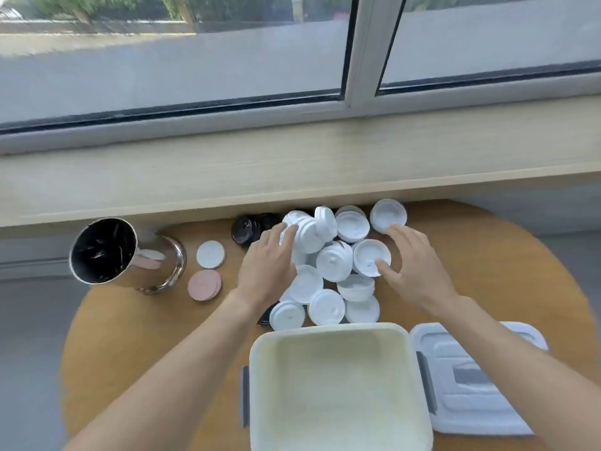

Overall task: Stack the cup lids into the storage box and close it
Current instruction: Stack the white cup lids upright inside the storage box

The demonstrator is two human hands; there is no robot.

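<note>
While the storage box [338, 385] sits open and bare inside at the lower centre of the frame, the white cup lids [331, 265] lie in a loose heap just above it on the round wooden table [504, 271], some flat, some tipped on edge, a few overlapping. That arrangement looks deliberate: the box is nearest the person, so lids can be drawn toward it in one short pull, and the box's own lid [471, 379] rests flat to the right of the box, touching its side, out of the way until closing. Nothing has gone into the box yet, so I judge the task to be at its first gathering step. The left hand [270, 265] reaches in from the lower left, fingers extended and lightly spread, its fingertips resting on the lids at the upper left of the heap. The right hand [413, 265] comes in from the lower right, fingers also relaxed and spread, tips touching a lid at the right of the pile; neither hand grips anything. A few black lids [245, 230] sit at the heap's upper left. Further left stand a shiny metal canister [123, 252] and two flat discs, one white [210, 254] and one pink [205, 285].
</note>
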